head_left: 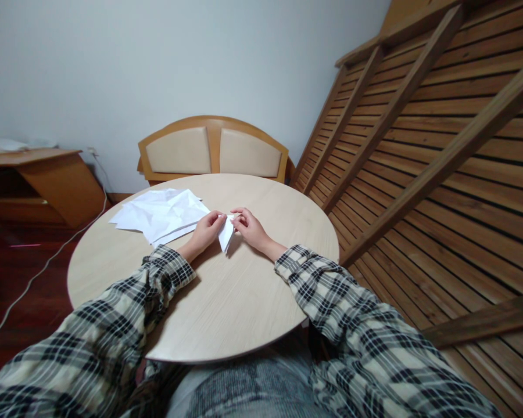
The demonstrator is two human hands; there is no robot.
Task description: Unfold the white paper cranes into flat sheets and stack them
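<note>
Between my two hands is a small piece of folded white paper, its narrow tip pointing down toward me just above the table. My left hand pinches its upper left side with thumb and forefinger. On the opposite edge, the fingers of my right hand are closed on the paper near its top. A loose pile of creased white paper sheets lies to the left, close to my left hand. The exact folds of the held piece are too small to make out.
The round, light wood table is in front of me. Beyond it stands a padded headboard against the wall. Slatted wooden panels lean at the right. A wooden desk and a white cable are at the left.
</note>
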